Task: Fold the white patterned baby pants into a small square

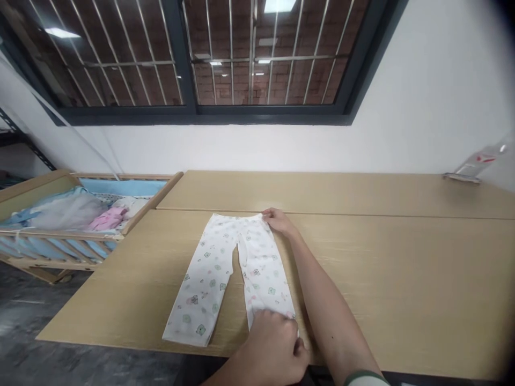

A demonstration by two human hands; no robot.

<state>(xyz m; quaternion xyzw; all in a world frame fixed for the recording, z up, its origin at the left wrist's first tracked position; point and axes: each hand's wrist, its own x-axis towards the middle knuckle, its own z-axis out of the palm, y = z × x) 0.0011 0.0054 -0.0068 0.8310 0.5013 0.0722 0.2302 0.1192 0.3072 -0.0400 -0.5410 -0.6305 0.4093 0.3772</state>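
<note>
A pair of small white baby trousers (213, 268) with a green and pink print lies flat on the wooden table (402, 279), waistband away from me and legs toward me. My right hand (278, 221) reaches across to the right corner of the waistband, its fingers closed on the fabric. Close to the table's near edge, my left hand (276, 351) is closed on the hem of the right trouser leg. The left trouser leg lies untouched.
A wooden crib (148, 206) stands against the table's left end, holding pink, white and blue clothes (108, 217). A clear plastic bag (477, 163) lies at the far right by the white wall. A barred window is above.
</note>
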